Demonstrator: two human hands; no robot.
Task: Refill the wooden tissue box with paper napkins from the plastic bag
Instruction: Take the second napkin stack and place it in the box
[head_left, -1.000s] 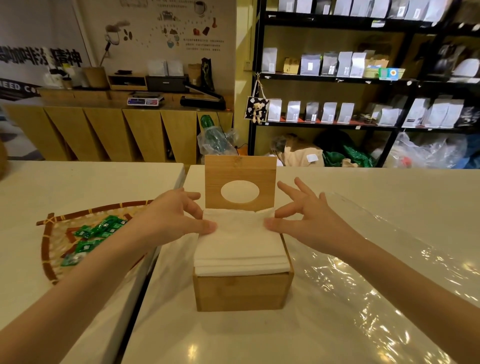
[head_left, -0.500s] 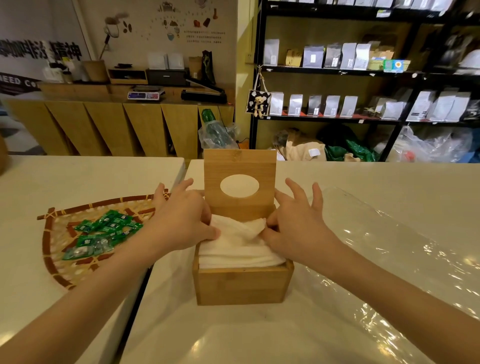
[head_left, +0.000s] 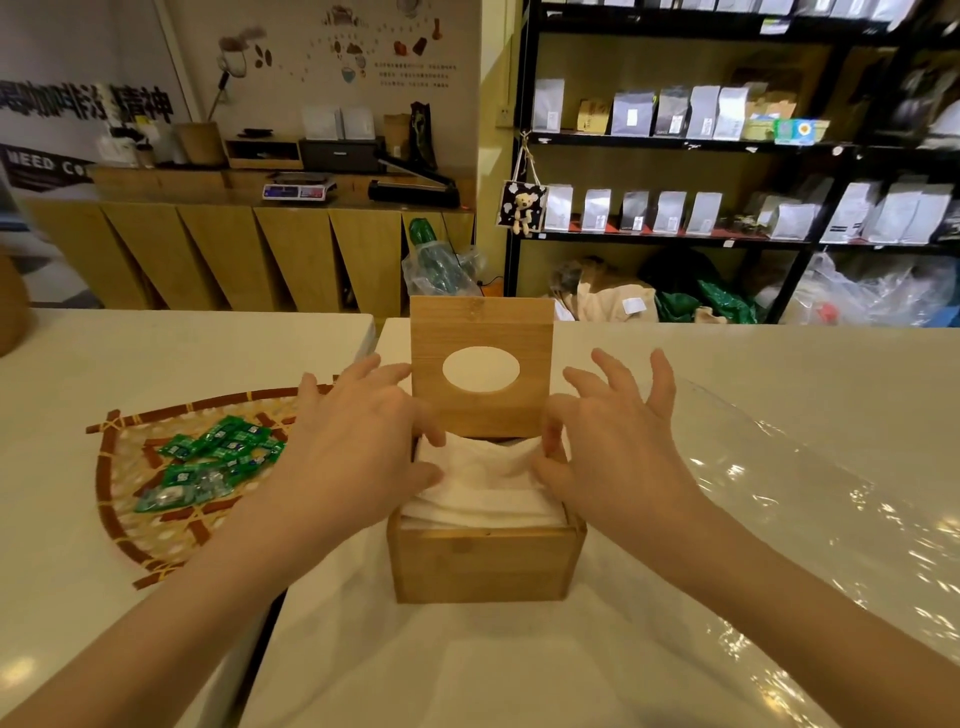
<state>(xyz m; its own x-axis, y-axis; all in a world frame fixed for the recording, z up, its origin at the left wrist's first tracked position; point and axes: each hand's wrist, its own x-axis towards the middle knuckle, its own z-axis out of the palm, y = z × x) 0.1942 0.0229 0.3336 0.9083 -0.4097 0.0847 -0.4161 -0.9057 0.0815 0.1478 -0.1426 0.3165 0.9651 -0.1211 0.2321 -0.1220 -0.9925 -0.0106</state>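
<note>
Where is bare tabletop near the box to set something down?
Bare: the table in front of the wooden tissue box, and far right behind the plastic bag. Crowded: the left, with the woven tray of green packets.

Both arms reach forward. The left hand (head_left: 358, 441) and right hand (head_left: 618, 447) press down, fingers spread.
</note>
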